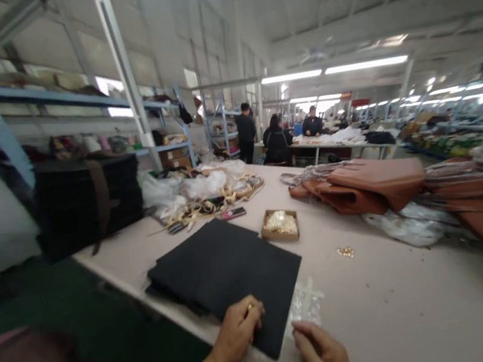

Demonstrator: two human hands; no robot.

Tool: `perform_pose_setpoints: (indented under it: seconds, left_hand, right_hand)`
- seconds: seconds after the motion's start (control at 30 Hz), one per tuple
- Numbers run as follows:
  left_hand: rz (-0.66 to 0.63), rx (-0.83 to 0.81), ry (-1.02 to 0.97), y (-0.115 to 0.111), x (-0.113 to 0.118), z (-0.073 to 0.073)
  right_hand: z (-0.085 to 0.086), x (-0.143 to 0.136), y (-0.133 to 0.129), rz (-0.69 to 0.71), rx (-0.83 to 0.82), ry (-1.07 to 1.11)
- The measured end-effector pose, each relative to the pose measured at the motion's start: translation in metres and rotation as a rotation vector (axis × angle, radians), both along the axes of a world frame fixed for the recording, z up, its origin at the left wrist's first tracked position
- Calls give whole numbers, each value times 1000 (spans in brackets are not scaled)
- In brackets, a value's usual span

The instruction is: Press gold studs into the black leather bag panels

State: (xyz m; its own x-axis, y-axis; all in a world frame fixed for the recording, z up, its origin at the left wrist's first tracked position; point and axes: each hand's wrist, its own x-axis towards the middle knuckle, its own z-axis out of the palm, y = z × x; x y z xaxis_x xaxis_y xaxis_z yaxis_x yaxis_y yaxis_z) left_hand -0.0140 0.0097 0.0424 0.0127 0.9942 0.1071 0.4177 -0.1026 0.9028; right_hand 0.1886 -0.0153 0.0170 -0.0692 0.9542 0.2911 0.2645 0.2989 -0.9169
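Note:
A stack of black sheets (230, 256) lies near the table's front edge. My left hand (241, 328) rests on the stack's near part, its fingers curled closed. A small gold-coloured spot shows at those fingers; whether it is a ring or a held metal piece I cannot tell. Just right of the stack's near corner is my right hand (323, 351), thumb and fingers bent toward each other; anything between them is too small to make out. Beyond its fingertips lies a clear plastic bag (309, 302), partly beside the black stack.
A small cardboard box (281, 236) holds gold-coloured pieces; a little pile of gold pieces (345, 252) lies to its right. Brown leather-like pieces (374, 181) are heaped at right. Straps and scraps (221, 199) lie behind, a tall black stack (87, 193) at left. Several people stand or sit farther back.

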Motion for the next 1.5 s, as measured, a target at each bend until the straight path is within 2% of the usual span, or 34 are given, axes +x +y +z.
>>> perform_pose_setpoints:
  seconds: [0.1, 0.23, 0.4, 0.57, 0.97, 1.3, 1.5]
  left_hand:
    - [-34, -3, -13, -3, -9, -3]
    - [-106, 61, -15, -8, -15, -5]
    - [-189, 156, -8, -11, -18, -8]
    - [-219, 183, 29, -10, -21, -13]
    - [-223, 176, 221, -19, -6, -10]
    - [-209, 132, 397, -38, 0, -5]
    - [-189, 101, 320, -46, -7, -7]
  right_hand:
    - [-3, 2, 3, -16, -98, -2]
    - [10, -8, 4, -21, -155, -28]
    - [30, -46, 4, 23, 13, -114]
    - [35, -72, 8, 58, 159, -249]
    - [40, -67, 6, 75, 189, -364]
    - [47, -75, -5, 38, -7, -244]
    - [45, -83, -10, 63, -57, -188]
